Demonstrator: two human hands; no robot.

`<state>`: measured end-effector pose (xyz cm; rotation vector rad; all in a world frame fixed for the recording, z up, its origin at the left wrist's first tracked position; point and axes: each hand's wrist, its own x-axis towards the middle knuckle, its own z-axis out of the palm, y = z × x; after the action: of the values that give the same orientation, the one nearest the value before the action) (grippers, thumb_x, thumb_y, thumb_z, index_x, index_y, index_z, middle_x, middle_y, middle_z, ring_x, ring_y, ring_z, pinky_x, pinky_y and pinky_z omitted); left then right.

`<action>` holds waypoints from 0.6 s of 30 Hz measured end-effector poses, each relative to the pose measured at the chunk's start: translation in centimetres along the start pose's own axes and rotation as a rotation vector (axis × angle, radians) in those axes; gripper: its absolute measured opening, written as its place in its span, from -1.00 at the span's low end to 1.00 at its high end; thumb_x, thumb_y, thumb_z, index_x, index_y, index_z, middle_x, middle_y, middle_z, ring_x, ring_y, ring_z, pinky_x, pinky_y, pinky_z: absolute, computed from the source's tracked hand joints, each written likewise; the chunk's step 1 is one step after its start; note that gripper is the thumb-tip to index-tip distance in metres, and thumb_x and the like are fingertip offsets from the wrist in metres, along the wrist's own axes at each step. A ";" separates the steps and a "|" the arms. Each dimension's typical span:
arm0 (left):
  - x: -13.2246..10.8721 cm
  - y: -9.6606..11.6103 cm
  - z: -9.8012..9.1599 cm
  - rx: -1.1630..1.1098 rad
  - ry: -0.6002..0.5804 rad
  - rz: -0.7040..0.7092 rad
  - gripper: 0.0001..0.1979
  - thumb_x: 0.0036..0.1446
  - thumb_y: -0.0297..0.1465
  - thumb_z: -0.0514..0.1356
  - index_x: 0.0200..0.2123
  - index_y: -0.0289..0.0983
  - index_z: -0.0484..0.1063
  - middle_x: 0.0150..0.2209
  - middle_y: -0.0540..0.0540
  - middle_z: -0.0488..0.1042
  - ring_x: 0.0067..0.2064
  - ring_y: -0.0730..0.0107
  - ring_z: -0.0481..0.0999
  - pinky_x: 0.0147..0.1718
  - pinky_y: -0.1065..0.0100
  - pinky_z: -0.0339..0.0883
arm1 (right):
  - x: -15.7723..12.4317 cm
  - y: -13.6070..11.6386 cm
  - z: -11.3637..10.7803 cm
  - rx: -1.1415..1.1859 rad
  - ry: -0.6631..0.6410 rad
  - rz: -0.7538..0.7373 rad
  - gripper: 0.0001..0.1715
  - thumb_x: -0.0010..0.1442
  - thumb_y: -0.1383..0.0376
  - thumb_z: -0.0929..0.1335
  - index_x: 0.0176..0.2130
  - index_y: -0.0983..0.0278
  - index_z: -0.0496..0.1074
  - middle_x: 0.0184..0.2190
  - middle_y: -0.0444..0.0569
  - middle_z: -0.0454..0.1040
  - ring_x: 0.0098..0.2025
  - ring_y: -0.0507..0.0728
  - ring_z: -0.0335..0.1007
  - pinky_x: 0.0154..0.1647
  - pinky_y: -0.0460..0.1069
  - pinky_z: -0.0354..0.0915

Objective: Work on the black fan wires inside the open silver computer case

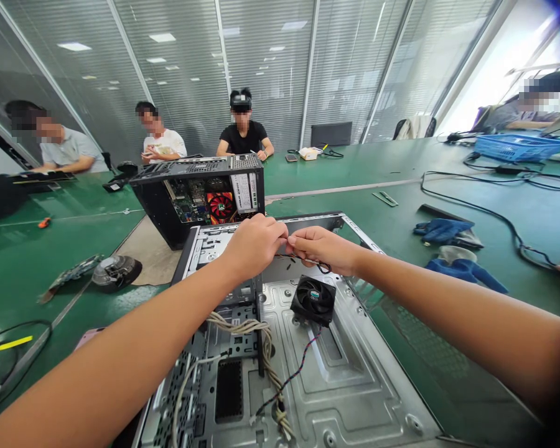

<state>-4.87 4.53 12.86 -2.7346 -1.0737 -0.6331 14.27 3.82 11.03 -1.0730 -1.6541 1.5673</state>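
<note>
My left hand (pixel 257 244) and my right hand (pixel 321 246) meet fingertip to fingertip above the far end of an open metal computer case (pixel 368 398). Both pinch a thin dark cable (pixel 325 268), whose looped part hangs below the right hand. What sits exactly between the fingertips is hidden. Just beneath, a black square fan (pixel 313 298) lies tilted on the case floor, with a twisted red-and-blue wire (pixel 303 358) running from it toward the near side. A bundle of beige twisted cables (pixel 271 354) lies along the drive bay.
A second, upright computer tower (pixel 156 205) with a red fan stands behind the case. At left are a round heatsink fan (pixel 116 272) and a circuit board (pixel 72 277). Blue gloves (pixel 466 272), a black cable (pixel 494 211) and a blue basket (pixel 513 147) are at right. Several people sit around the table.
</note>
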 end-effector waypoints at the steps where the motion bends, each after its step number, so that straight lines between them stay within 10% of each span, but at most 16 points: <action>1: 0.0 0.0 0.0 0.010 0.002 -0.013 -0.83 0.27 -0.39 0.06 -0.28 -0.25 0.44 -0.31 -0.09 0.48 -0.20 0.25 0.35 -0.23 0.26 0.19 | 0.0 -0.1 0.0 0.015 -0.008 0.008 -0.73 0.23 0.19 0.32 -0.43 0.30 0.40 -0.62 -0.22 0.20 -0.63 -0.07 -0.10 -0.61 -0.08 -0.05; 18: 0.2 0.2 0.1 0.094 -0.114 -0.098 -0.80 0.25 -0.37 0.08 -0.37 -0.26 0.45 -0.38 -0.10 0.52 -0.27 0.23 0.40 -0.37 0.29 0.08 | 0.6 0.7 -0.6 -0.545 0.125 -0.179 -0.78 0.18 0.24 0.30 -0.46 0.28 0.40 -0.57 -0.13 0.37 -0.54 -0.01 0.11 -0.48 -0.05 0.03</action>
<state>-4.52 4.57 12.84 -2.6792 -1.2358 -0.4313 14.57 4.60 10.32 -1.2148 -2.0814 0.9323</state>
